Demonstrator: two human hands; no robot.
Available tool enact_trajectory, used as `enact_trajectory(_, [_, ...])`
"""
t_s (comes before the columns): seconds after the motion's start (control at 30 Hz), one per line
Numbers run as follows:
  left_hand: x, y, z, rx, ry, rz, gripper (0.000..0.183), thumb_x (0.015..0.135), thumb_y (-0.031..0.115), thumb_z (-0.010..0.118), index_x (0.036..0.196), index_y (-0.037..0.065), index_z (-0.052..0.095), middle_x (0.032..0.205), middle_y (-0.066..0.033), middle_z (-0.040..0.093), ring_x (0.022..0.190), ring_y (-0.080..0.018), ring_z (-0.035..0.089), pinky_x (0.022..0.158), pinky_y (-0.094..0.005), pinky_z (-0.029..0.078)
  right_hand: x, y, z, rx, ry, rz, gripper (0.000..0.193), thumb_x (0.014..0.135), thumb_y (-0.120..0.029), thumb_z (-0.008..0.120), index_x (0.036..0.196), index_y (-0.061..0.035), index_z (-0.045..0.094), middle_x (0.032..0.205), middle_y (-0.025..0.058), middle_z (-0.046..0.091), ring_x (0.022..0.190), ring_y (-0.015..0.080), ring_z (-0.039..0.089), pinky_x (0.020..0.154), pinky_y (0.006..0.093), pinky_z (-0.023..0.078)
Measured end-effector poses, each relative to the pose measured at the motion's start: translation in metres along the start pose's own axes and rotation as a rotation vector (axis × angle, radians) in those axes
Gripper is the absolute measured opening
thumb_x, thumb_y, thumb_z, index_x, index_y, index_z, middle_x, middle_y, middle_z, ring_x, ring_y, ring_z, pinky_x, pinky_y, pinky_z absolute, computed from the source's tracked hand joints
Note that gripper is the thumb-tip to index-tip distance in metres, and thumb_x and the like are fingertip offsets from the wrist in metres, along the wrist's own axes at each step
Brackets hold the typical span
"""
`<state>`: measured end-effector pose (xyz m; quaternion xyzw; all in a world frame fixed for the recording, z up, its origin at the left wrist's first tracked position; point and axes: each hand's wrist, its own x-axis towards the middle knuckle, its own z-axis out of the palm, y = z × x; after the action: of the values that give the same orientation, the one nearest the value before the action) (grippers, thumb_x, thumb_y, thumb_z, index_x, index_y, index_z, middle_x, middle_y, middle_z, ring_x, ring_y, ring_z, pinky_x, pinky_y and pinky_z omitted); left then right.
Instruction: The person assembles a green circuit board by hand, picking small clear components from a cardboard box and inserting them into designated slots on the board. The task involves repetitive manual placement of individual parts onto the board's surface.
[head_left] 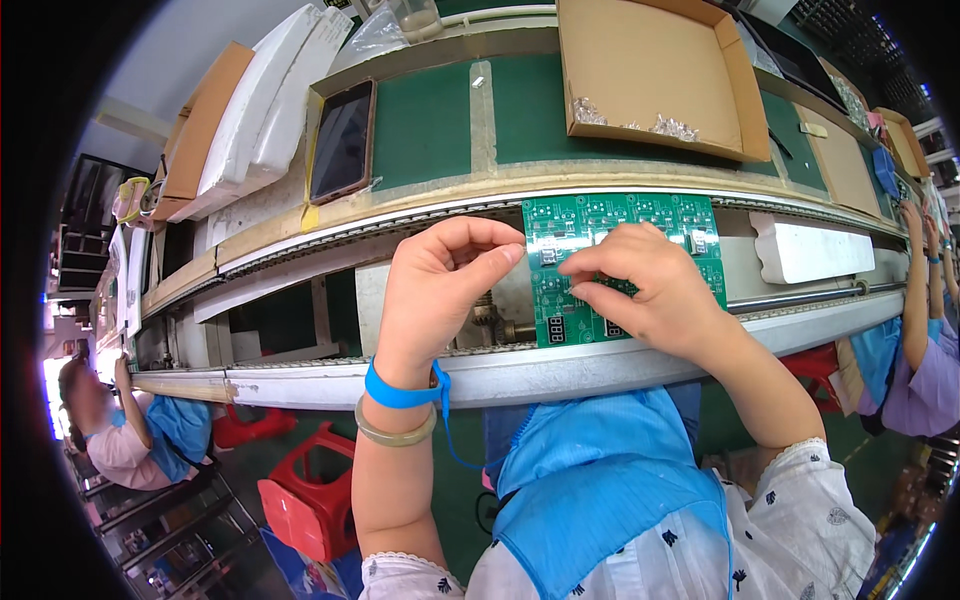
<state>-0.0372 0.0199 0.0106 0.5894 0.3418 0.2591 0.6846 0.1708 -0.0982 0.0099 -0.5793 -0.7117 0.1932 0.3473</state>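
A green circuit board panel (715,270) with several digit displays lies across the two rails of a conveyor in front of me. Over its middle, my right hand (645,285) has thumb and forefinger nearly together; anything between them is too small to make out. At the board's left edge, my left hand (450,285) is raised with thumb and fingertips pinched, and I cannot see what they hold. A blue wrist strap (405,392) with a cord and a pale bangle (395,432) circle my left wrist.
Beyond the conveyor rail (450,375), a cardboard tray (650,70) holds small clear parts. A dark phone or tablet (343,140) lies to its left, near white foam sheets (265,110). White foam (815,250) sits right of the board. Co-workers sit at both sides; a red stool (310,500) stands below.
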Motion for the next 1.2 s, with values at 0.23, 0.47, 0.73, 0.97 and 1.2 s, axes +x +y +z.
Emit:
enact_trajectory(0.23, [0.0,-0.004,0.003,0.157,0.014,0.045,0.013,0.091,0.004,0.069,0.102,-0.001,0.072,0.09,0.0009,0.069,0.081,-0.0036,0.059,0.071,-0.0188,0.046,0.003,-0.007,0.006,-0.173,-0.072,-0.05,0.021,0.083,-0.012,0.071,0.104,-0.0117,0.068,0.081,0.0044,0.066,0.085,0.0243,0.062,0.08,0.0381,0.041])
enact_trajectory(0.47, [-0.002,-0.005,0.004,0.269,0.035,0.123,0.012,0.09,0.004,0.068,0.101,0.0,0.072,0.086,0.003,0.067,0.077,-0.0029,0.056,0.069,-0.0191,0.045,0.005,-0.01,0.009,-0.282,-0.093,-0.089,0.022,0.081,-0.01,0.073,0.102,-0.0106,0.067,0.08,0.0042,0.065,0.082,0.0233,0.061,0.078,0.0375,0.04])
enact_trajectory(0.73, [-0.002,-0.007,0.003,0.332,0.055,0.164,0.013,0.089,0.007,0.069,0.099,0.0,0.073,0.082,0.0036,0.065,0.073,-0.0032,0.052,0.067,-0.0205,0.044,0.009,-0.018,0.01,-0.414,-0.145,-0.089,0.025,0.08,-0.009,0.072,0.105,-0.0102,0.066,0.078,0.0036,0.064,0.081,0.0228,0.06,0.078,0.0386,0.039])
enact_trajectory(0.97, [-0.002,-0.009,0.004,0.379,0.048,0.197,0.012,0.088,0.007,0.07,0.098,0.0,0.073,0.082,0.0028,0.065,0.072,-0.0041,0.05,0.066,-0.0217,0.043,0.014,-0.025,0.015,-0.513,-0.14,-0.106,0.02,0.076,-0.007,0.066,0.095,-0.0075,0.063,0.074,0.0043,0.067,0.083,0.023,0.063,0.075,0.0401,0.039])
enact_trajectory(1.2, [-0.006,-0.013,0.004,0.526,-0.035,0.241,0.01,0.086,0.005,0.07,0.095,0.001,0.071,0.085,-0.0046,0.067,0.077,-0.0132,0.059,0.069,-0.0269,0.046,0.011,-0.018,0.002,-0.284,-0.017,0.025,0.022,0.083,-0.015,0.072,0.104,-0.0088,0.066,0.079,0.0038,0.068,0.081,0.0243,0.062,0.078,0.0404,0.042])
